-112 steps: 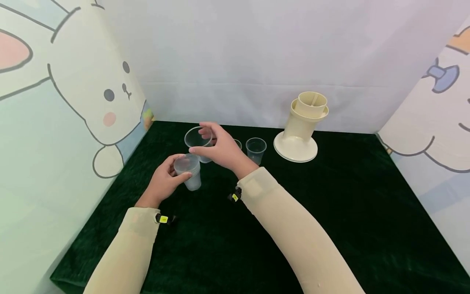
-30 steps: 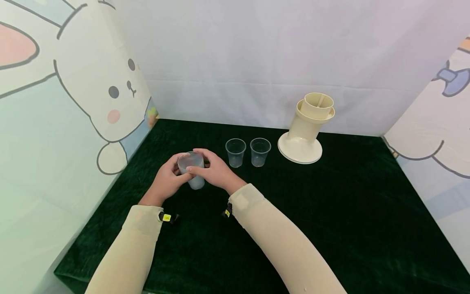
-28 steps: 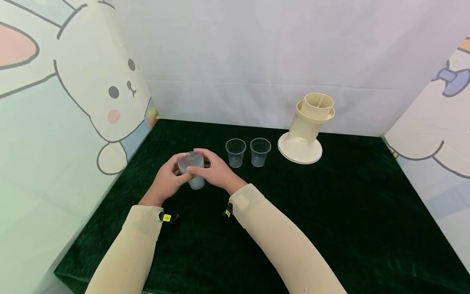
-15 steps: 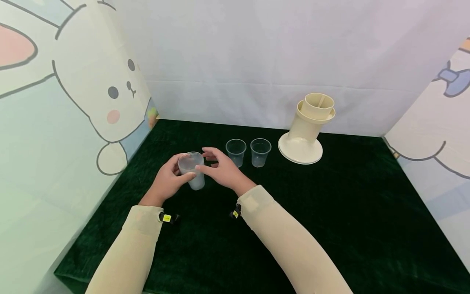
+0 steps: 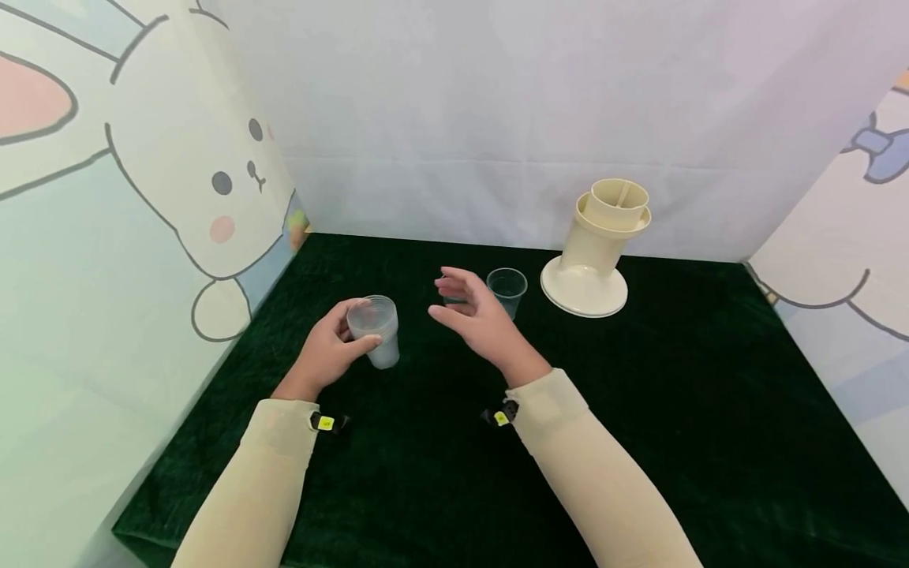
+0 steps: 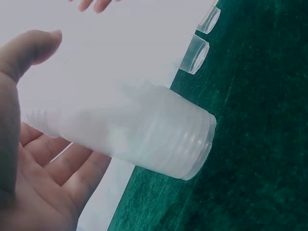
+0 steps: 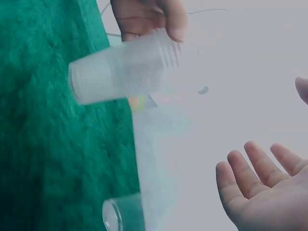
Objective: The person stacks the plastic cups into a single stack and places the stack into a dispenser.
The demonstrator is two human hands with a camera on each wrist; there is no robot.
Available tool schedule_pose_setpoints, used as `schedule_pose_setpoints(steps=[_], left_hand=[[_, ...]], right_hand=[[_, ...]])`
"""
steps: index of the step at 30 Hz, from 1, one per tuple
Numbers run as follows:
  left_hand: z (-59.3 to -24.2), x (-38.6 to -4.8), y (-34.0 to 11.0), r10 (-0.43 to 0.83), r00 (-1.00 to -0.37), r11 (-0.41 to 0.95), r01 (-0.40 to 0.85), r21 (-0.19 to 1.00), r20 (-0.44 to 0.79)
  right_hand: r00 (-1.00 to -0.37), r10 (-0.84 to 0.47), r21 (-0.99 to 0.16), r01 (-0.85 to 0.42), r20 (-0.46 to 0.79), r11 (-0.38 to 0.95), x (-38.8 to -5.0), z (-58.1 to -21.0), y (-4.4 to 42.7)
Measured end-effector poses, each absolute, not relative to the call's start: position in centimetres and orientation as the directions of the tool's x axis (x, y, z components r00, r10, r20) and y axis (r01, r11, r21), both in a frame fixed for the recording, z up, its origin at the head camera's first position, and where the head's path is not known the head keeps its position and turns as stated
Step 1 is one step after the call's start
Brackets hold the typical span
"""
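My left hand (image 5: 328,347) grips a stack of clear plastic cups (image 5: 384,347), thumb on the near side, fingers round the far side. The nested rims show in the right wrist view on the stack (image 7: 115,70). My right hand (image 5: 490,323) is held apart from the stack, fingers spread and holding nothing. Behind it one single clear cup is mostly hidden in the head view; another clear cup (image 5: 507,290) stands just to its right. Both single cups show in the left wrist view, the nearer cup (image 6: 194,54) and the farther cup (image 6: 209,20).
A cream-coloured cylindrical stand (image 5: 589,252) with a round base is at the back, right of the cups. Dark green cloth (image 5: 675,410) covers the table. A white curtain hangs behind, with cartoon-printed panels at left and right.
The right hand reached over the single cups' side earlier, then lay on the stack with the left hand. It has since let go and moved right. The left hand keeps its grip.
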State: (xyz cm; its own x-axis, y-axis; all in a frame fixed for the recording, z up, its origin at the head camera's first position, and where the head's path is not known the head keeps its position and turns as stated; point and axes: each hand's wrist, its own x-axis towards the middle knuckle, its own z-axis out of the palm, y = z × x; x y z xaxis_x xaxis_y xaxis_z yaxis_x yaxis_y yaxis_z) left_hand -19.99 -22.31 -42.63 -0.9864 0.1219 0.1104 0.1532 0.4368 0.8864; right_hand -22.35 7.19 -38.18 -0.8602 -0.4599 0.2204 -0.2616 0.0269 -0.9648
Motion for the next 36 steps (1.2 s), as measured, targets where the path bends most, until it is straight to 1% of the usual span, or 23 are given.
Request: schedule_pose_setpoints(steps=[5,9,17,24,28,36], left_hand=[[-42.7,-19.9,-22.4,0.128,-0.986,0.418,0.154,0.895,0.110],[-42.6,-19.9,-22.5,0.127,-0.984,0.411,0.164,0.897,0.121],[-42.9,-19.9,-22.8,0.143,-0.981,0.392,0.177,0.903,0.130],[-42.8,-19.7,-22.2,0.146,-0.983,0.376,0.159,0.913,0.112],[-42.7,-19.6,-22.1,0.140,-0.984,0.376,0.155,0.913,0.109],[-42.5,-19.6,-22.2,0.149,-0.982,0.376,0.163,0.912,0.114]], right_hand=[[-0.868,-0.420,-0.960,-0.277,0.264,-0.031,-21.6,-37.8,10.3],[-0.893,-0.358,-0.959,-0.280,0.274,-0.036,-21.6,-37.3,12.4],[-0.933,-0.211,-0.957,-0.287,0.291,-0.050,-22.9,-36.9,14.8],[-0.946,-0.087,-0.950,-0.312,0.313,-0.030,-23.9,-37.3,16.7],[-0.955,-0.054,-0.956,-0.292,0.293,-0.014,-24.4,-37.7,17.4],[-0.971,-0.046,-0.969,-0.238,0.236,0.062,-25.7,-39.9,17.0]])
